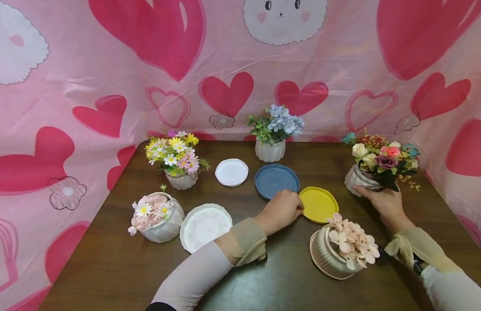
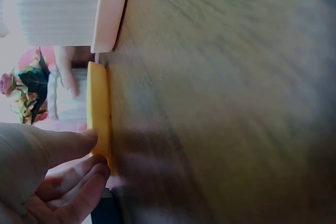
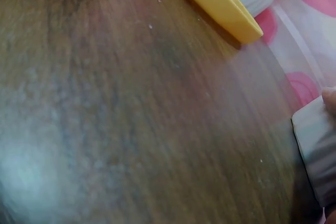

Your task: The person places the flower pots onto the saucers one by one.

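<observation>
My left hand (image 1: 282, 211) pinches the near-left rim of the yellow saucer (image 1: 320, 204). In the left wrist view the thumb (image 2: 79, 142) lies on that rim, with the other fingers curled below it. At the right my right hand (image 1: 386, 206) grips a whitish flowerpot (image 1: 357, 179) of mixed artificial flowers (image 1: 387, 156), roses among them. The pot leans, its flowers tipped to the right. Only part of this pot (image 3: 317, 148) shows at the right edge of the right wrist view. Nearest to both hands is a ribbed pot (image 1: 333, 255) of peach flowers, standing on its own saucer.
Left of the yellow saucer lie a blue saucer (image 1: 276, 180), a small white one (image 1: 231, 172) and a larger white one (image 1: 206, 226). Pots of daisies (image 1: 182, 180), pale pink flowers (image 1: 162, 224) and blue flowers (image 1: 270, 150) stand around them. A pink heart-print cloth (image 1: 225, 52) hangs behind.
</observation>
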Motion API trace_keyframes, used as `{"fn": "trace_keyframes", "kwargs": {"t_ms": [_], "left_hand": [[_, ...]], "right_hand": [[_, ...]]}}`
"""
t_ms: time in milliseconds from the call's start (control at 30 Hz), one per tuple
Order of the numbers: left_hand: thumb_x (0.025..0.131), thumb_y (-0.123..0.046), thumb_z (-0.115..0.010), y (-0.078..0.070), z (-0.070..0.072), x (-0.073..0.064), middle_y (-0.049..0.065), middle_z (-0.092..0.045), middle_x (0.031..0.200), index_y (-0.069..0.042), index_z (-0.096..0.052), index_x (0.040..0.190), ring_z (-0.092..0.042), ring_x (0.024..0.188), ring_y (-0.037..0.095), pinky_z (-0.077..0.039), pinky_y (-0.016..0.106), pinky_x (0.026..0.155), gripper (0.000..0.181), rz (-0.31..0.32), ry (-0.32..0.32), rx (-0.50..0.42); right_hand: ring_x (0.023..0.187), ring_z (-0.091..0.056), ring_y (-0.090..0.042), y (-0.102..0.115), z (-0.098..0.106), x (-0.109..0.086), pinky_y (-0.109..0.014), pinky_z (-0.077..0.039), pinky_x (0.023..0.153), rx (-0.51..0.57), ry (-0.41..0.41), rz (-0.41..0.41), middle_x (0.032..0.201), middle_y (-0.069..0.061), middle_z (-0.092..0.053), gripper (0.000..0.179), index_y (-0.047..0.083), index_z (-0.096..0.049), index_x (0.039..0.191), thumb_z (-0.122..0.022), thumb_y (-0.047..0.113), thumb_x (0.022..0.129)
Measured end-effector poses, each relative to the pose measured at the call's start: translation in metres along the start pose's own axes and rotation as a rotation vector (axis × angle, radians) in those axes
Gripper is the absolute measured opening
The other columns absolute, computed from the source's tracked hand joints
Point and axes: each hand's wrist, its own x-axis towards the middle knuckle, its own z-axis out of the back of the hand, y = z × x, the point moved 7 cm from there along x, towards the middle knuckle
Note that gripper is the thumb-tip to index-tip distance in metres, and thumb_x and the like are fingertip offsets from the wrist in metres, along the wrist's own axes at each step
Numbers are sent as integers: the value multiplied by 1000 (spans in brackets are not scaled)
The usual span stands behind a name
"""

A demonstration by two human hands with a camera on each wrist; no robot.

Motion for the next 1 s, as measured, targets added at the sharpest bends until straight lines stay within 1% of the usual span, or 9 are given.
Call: {"fn": "trace_keyframes", "kwargs": {"t_ms": [67,100,300,400,633,867,1000], "left_hand": [[91,-23,-71,0,0,0,-15,-75,90,-26,-80,92,-65,82,4,-50,21,75,10,-1,0,-3],[91,-23,-71,0,0,-1,-15,-75,90,-26,-80,93,-65,82,3,-50,21,75,10,0,0,-3],[91,-23,-71,0,1,0,-15,-75,90,-26,-80,93,-66,82,3,-50,20,75,10,1,-4,-1],[91,-23,-71,1,1,1,-15,-75,89,-26,-81,92,-66,81,3,-50,20,75,10,0,-9,-6],[91,-24,-72,3,0,1,-15,-75,90,-26,-81,93,-66,82,3,-50,20,76,9,8,-7,-13],[90,-25,-72,2,0,1,-15,-75,90,-26,-80,93,-65,81,3,-50,20,75,9,7,-11,-10],[90,-25,-72,2,0,1,-15,-75,89,-26,-80,93,-65,81,3,-50,21,75,9,4,-14,-14]], "right_hand": [[142,-33,-21,1,0,0,-40,-24,122,-22,5,2,159,-12,-35,97,17,-27,156,-83,33,78],[141,-34,-22,1,0,0,-40,-25,122,-37,5,4,158,-13,-36,97,16,-27,156,-83,34,78],[136,-38,-12,1,2,0,-34,-28,120,-36,-18,2,154,-5,-42,93,21,-33,154,-84,35,78],[135,-39,-11,1,2,-1,-35,-29,120,-35,-30,7,153,-6,-43,91,21,-34,153,-84,34,77],[137,-37,-21,2,2,-1,-43,-28,120,-52,-28,7,155,-11,-41,94,17,-33,153,-84,37,77],[138,-38,-25,2,3,-1,-44,-28,120,-59,-45,15,155,-13,-41,95,16,-33,153,-85,36,76],[139,-38,-30,3,4,-2,-46,-27,120,-72,-60,30,155,-15,-41,97,14,-32,154,-86,34,75]]}}
